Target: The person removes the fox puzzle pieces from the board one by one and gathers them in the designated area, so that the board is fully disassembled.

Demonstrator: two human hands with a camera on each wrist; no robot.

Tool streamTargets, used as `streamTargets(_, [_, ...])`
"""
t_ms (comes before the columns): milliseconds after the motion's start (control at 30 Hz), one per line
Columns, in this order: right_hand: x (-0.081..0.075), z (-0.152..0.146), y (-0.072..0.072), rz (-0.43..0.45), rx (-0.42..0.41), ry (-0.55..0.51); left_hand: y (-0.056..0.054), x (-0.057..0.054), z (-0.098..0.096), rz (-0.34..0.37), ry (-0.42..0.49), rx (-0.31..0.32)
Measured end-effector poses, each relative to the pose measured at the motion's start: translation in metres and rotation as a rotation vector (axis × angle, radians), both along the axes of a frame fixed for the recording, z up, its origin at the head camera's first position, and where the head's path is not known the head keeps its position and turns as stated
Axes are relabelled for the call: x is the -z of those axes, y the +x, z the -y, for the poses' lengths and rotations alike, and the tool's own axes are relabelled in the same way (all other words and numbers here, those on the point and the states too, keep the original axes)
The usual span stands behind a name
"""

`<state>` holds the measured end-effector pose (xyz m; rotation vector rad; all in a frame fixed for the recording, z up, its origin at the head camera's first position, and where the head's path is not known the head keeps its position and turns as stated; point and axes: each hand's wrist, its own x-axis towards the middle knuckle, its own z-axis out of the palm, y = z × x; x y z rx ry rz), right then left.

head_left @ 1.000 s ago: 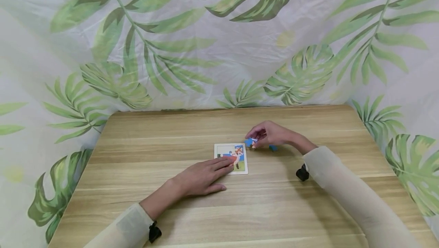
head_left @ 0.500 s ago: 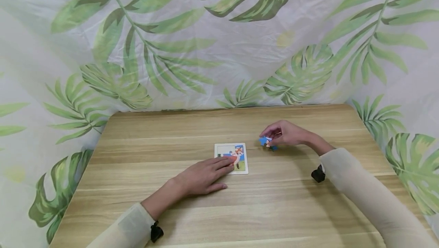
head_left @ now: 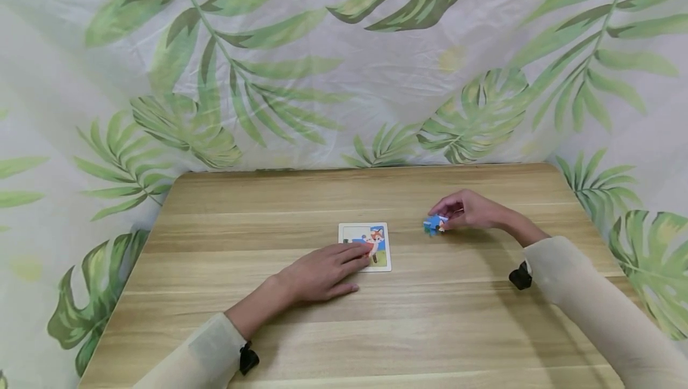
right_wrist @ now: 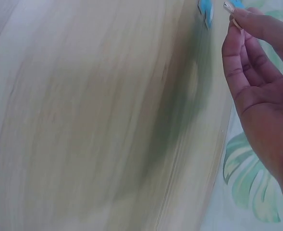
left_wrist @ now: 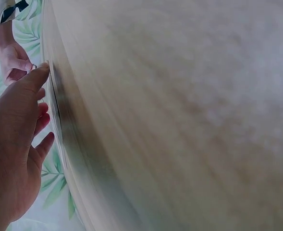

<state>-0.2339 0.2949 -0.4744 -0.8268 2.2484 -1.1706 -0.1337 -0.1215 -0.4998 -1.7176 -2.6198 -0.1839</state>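
Note:
My left hand lies flat with straight fingers on the lower left part of a small white-framed fox jigsaw puzzle. Its fingers cover part of the picture, and a pale unfilled area shows at the upper left of the frame. Right of the board, my right hand pinches a blue puzzle piece with an orange and white patch between thumb and fingers. Just beside and partly behind that piece, a second blue-green puzzle piece lies on the table.
The wooden table ends at a leaf-printed cloth along the back and sides. A black wrist strap device sits at the left sleeve and a black device at the right one.
My right hand has moved to the right, away from the board, with the puzzle piece in its pinch, until over the loose piece. The left hand stays on the board.

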Motion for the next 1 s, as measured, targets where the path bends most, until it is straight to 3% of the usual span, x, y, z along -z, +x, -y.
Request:
streamTargets(600, [-0.001, -0.034, 0.006, 0.055, -0.028, 0.061, -0.003, 0.003, -0.014, 0.02, -0.063, -0.007])
streamTargets(1000, [-0.002, -0.038, 0.003, 0.068, -0.053, 0.103, -0.002, 0.003, -0.013, 0.017, -0.083, -0.018])
